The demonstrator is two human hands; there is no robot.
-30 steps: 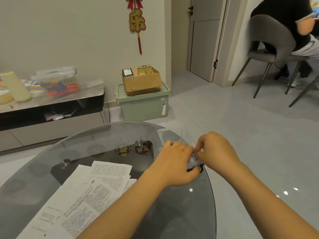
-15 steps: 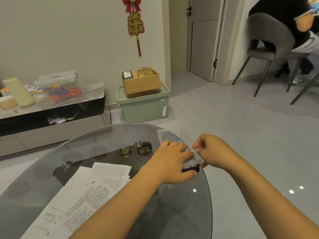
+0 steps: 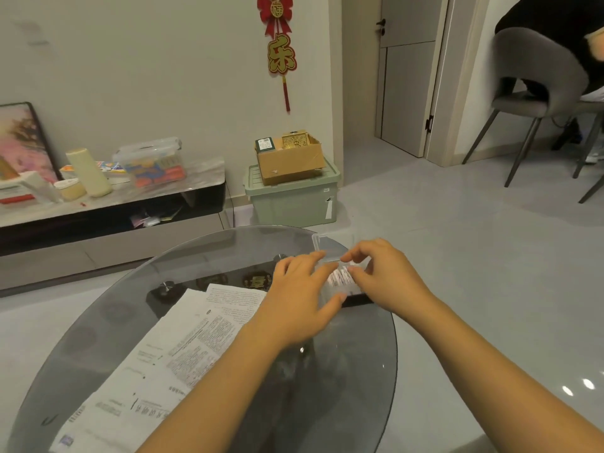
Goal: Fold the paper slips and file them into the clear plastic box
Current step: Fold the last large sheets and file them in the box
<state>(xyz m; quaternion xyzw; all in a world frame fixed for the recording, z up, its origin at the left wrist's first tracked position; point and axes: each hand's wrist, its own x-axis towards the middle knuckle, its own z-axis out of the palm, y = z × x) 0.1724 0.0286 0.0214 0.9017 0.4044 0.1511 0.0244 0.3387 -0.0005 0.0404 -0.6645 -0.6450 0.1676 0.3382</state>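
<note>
- On the glass table (image 3: 98, 328), toward your left, unfolded paper slips (image 3: 183, 348) lie flat, well apart from the box and nearer your left arm.
- Your left hand (image 3: 300, 299) rests over the clear plastic box (image 3: 330, 248), fingers fairly straight, thumb against its near edge (a steadying touch, not a clench).
- Between your hands, a folded slip (image 3: 340, 277) sits in the box, its long axis running away from you.
- Your right hand (image 3: 385, 273) pinches that slip from the right; judging by this, pressing it down comes next.
</note>
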